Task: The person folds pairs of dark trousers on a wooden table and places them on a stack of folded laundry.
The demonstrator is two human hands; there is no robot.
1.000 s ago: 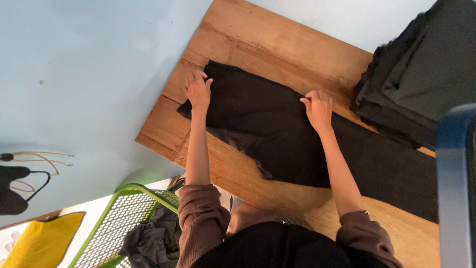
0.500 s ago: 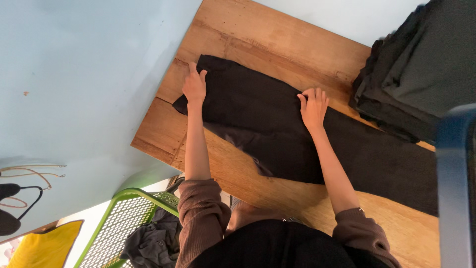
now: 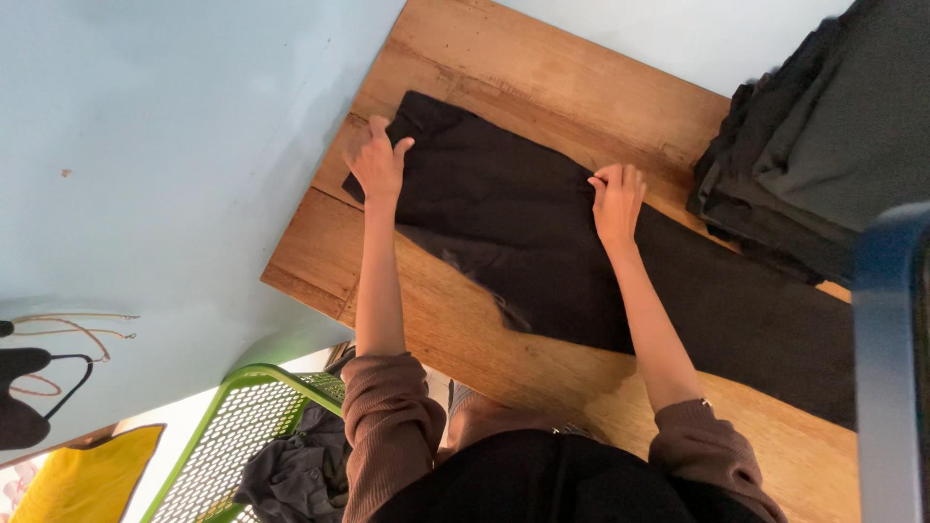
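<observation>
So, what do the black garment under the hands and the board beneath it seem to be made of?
The black garment looks like a soft woven cloth with a matte finish: it lies limp and gives no shine. The exact fibre cannot be told. The board looks like wood, perhaps plywood, with visible grain, brown stains and a worn, dull surface.

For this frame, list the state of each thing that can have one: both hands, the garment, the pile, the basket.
left hand: gripping the garment's left end
right hand: pinching the garment's far edge
black garment: spread flat on the wooden board, partly folded
dark clothes pile: folded, stacked
green basket: holds crumpled dark cloth
</observation>
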